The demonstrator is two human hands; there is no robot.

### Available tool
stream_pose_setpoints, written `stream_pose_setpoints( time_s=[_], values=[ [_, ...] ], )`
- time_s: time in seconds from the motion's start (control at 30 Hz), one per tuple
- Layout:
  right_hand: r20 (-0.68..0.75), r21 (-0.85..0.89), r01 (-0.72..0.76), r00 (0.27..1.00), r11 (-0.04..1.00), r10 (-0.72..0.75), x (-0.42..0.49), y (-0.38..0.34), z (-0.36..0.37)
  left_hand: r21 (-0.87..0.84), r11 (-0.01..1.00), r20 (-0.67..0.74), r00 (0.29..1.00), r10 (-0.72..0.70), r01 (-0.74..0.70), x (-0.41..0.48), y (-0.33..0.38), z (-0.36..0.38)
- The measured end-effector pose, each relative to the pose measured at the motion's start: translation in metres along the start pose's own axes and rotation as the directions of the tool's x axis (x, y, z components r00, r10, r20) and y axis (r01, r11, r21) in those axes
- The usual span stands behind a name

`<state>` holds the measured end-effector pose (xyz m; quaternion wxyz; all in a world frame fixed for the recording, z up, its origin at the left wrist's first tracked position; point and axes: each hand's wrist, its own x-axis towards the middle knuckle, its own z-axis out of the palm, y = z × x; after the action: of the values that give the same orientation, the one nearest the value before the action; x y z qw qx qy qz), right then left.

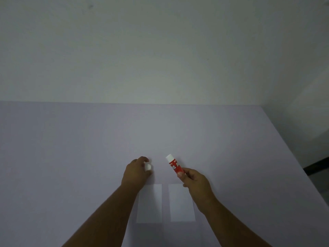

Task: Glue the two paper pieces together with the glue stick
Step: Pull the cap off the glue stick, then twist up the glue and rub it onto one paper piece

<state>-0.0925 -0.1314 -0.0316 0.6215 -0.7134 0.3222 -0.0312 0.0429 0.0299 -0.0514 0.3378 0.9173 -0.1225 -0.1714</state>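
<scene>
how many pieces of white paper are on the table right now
2: the left paper lies partly under the left forearm; the right paper lies beside it, apart, below the right hand. None seems hidden.

Glue stick (174,164): red body printed with white lettering, white upper end. Cap (147,167): plain white, no print seen. Left paper piece (151,204) and right paper piece (180,202): both plain white, unpatterned, read faintly against the surface under them. Table (71,148): pale lavender-grey, uniform, no pattern; darker shading towards the near edge. Wall (160,50), far side: off-white with a grey-green cast, a few small dark specks noted upper left. Far right, beyond the table edge: a black strip (318,164) is seen low down; what it belongs to cannot be told.
</scene>
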Motion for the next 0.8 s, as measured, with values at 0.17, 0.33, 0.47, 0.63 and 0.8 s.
stream_pose_setpoints(
  time_s=[0.17, 0.33, 0.47, 0.63, 0.8],
  values=[
    [0.025, 0.049, 0.0, 1.0, 0.999, -0.001, -0.006, -0.003, 0.0, -0.069, 0.998, -0.08, 0.997, -0.005, -0.001, -0.006, 0.003, -0.008],
    [0.064, 0.083, 0.013, 0.998, 0.996, -0.019, -0.018, -0.01, 0.004, -0.044, 0.999, -0.009, 1.0, -0.018, 0.018, -0.018, 0.002, -0.021],
    [0.111, 0.128, 0.007, 0.994, 0.992, -0.021, -0.025, -0.015, 0.006, -0.371, 0.922, 0.109, 0.991, -0.075, 0.111, -0.032, 0.017, -0.027],
    [0.173, 0.192, -0.009, 0.985, 0.981, -0.025, -0.038, -0.03, 0.01, -0.728, 0.658, 0.293, 0.955, 0.042, 0.195, -0.056, 0.052, -0.034],
    [0.241, 0.306, -0.046, 0.97, 0.951, -0.03, -0.048, -0.041, 0.009, -0.814, 0.551, 0.245, 0.969, 0.034, 0.187, -0.066, 0.064, -0.037]
  ],
)
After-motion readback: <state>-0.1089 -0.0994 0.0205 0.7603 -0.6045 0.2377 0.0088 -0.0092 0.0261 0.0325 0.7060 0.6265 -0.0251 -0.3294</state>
